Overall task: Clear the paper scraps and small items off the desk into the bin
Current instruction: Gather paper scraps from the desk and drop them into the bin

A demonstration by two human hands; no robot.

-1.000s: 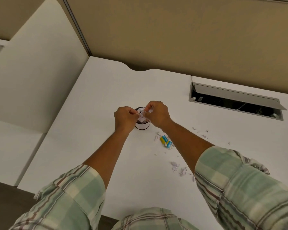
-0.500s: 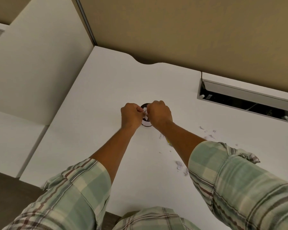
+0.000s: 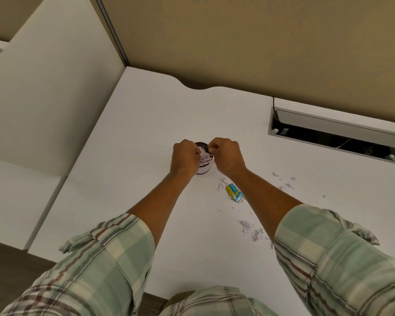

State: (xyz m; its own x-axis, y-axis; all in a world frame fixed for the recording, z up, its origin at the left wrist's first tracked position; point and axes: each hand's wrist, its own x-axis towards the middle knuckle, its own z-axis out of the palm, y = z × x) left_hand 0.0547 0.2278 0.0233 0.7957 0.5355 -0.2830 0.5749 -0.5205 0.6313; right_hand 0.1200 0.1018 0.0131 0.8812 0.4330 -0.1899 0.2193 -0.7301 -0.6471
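Two hands, the left hand (image 3: 184, 158) and right hand (image 3: 227, 156), pinch paper over one small bin (image 3: 203, 170); one yellow box (image 3: 234, 192) lies nearby.

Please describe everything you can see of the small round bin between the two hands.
The small round bin stands upright on the white desk, in the middle of it. Its wall looks white with a dark band near the base and a dark rim at the top; the material cannot be told. Torn white paper scraps fill its open mouth. The left hand covers its left side and the right hand its right side, both with fingers curled over the opening. Whether they touch the rim is unclear.
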